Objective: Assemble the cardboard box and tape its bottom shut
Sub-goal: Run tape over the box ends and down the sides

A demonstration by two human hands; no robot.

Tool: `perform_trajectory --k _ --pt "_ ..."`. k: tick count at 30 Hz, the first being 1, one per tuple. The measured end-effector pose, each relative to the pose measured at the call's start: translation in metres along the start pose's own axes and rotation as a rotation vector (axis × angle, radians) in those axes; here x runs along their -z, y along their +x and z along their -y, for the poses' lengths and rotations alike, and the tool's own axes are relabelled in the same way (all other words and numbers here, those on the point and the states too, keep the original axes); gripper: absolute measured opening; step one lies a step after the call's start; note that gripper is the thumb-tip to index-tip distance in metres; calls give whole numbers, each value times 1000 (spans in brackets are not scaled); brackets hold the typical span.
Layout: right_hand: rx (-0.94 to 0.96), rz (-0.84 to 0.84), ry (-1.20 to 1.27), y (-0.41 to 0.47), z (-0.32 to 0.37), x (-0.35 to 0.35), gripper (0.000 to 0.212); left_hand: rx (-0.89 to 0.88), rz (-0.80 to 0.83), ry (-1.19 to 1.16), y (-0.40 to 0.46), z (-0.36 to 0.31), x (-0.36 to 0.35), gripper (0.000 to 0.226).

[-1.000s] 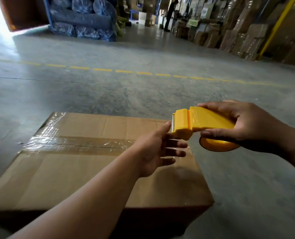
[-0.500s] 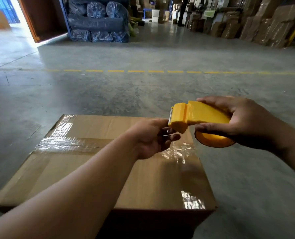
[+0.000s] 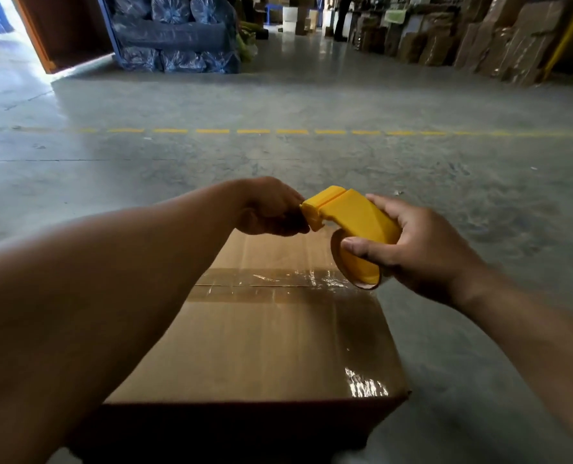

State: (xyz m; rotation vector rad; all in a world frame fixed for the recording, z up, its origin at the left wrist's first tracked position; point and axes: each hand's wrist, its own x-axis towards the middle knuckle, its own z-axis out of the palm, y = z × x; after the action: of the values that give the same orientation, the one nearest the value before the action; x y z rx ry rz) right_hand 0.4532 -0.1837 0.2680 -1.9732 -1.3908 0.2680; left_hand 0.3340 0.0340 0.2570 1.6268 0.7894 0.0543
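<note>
A brown cardboard box [image 3: 265, 349] stands on the concrete floor below my arms, its flaps closed. Shiny clear tape [image 3: 278, 283] runs across its top seam and down the right near corner. My right hand [image 3: 422, 249] grips a yellow tape dispenser [image 3: 348, 222] above the box's far right part. My left hand [image 3: 271, 209] is curled at the dispenser's front cutter end, its fingertips hidden behind the hand. My left forearm covers the box's left side.
Bare concrete floor [image 3: 311, 169] with a dashed yellow line [image 3: 278, 131] lies beyond the box. Blue wrapped bundles [image 3: 174, 35] stand far left, stacked cartons [image 3: 499, 41] and a yellow post [image 3: 566, 31] far right. A person's legs [image 3: 340, 18] show far back.
Both hands and the dispenser have risen and shifted slightly. My left hand went from open fingers below the cutter to curled fingers at the cutter end. The view tilted, so the box sits lower.
</note>
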Motion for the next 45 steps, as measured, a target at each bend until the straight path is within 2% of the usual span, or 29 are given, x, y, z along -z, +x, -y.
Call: perform_trajectory --k 5,9,13,15,20,25,33,45 --pt "-122 -141 -81 -18 19 -13 93 -80 122 159 16 -15 3 16" --pt "-256 -244 -187 -41 41 -21 92 -216 209 335 42 -27 -3 7" --pt "-368 -289 -231 -63 56 -33 77 -296 292 417 67 -23 -5 5" --pt "-396 -286 -251 -70 58 -39 69 -311 272 445 81 -20 3 5" --pt "-490 -289 -184 -76 59 -48 92 -366 246 509 102 -22 -3 2" --pt "-551 -253 -219 -80 56 -57 95 -344 231 551 118 -22 0 2" --pt "-558 -201 -280 -67 54 -53 94 -314 230 549 132 -15 1 14" --pt "-567 -166 -322 -54 51 -50 95 -313 269 531 144 -1 -4 11"
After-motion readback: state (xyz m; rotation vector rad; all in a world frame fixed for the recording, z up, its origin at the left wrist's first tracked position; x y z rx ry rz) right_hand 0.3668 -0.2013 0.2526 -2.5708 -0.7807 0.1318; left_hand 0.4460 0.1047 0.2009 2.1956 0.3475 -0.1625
